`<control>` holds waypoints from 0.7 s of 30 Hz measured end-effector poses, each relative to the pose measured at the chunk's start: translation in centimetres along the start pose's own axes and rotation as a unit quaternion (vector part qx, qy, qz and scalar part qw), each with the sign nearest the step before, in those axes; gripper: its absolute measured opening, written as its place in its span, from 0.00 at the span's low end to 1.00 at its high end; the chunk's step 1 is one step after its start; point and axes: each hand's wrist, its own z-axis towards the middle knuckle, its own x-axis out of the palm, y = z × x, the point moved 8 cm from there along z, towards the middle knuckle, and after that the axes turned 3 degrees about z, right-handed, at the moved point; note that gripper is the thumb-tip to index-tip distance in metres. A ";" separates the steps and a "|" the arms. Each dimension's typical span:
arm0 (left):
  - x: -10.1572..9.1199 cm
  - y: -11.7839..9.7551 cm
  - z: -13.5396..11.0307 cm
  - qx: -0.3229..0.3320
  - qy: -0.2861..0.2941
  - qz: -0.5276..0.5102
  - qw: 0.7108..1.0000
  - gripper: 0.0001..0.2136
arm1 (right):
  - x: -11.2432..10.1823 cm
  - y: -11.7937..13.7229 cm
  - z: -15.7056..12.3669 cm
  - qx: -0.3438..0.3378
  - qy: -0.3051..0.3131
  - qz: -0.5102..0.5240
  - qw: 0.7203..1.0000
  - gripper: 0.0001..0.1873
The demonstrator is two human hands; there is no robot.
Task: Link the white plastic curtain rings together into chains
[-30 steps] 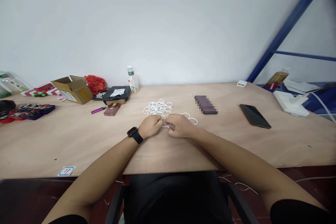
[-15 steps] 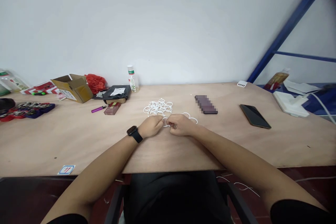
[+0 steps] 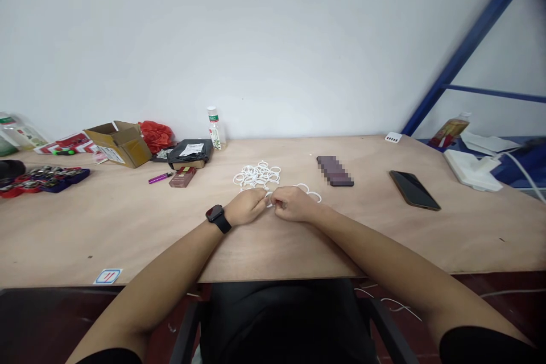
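Note:
Between my two hands is a white ring, partly covered by fingers. My left hand, with a black watch on the wrist, is closed on the ring's left side. From the right, my right hand pinches the same ring, its fingers curled in. Just beyond my left hand lies a pile of white rings, several of them overlapping. A couple of separate white rings rest beside my right hand, partly hidden by it.
A pixelated dark phone-shaped object and a black phone lie to the right. At the left are a maroon box, a purple pen-like stick, a black package, an open cardboard box and a bottle.
Both hands stay in nearly the same place. The fingers have shifted slightly around the ring, and less of it shows between them.

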 end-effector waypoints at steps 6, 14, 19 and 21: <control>-0.5 -0.1 0.0 0.001 -0.015 -0.018 1.000 0.17 | -0.4 0.0 0.0 -0.001 0.001 0.009 1.000 0.14; -2.5 3.1 -0.3 -0.114 -0.107 0.002 0.988 0.15 | -4.1 -3.0 -0.3 0.110 -0.075 -0.021 0.991 0.07; -2.5 6.1 -0.8 -0.184 -0.097 0.070 0.976 0.09 | -4.1 -6.9 -1.5 0.230 -0.008 -0.075 0.970 0.10; -2.2 6.6 -1.0 -0.192 -0.086 0.080 0.974 0.09 | -3.8 -7.7 -1.6 0.238 0.019 -0.081 0.968 0.14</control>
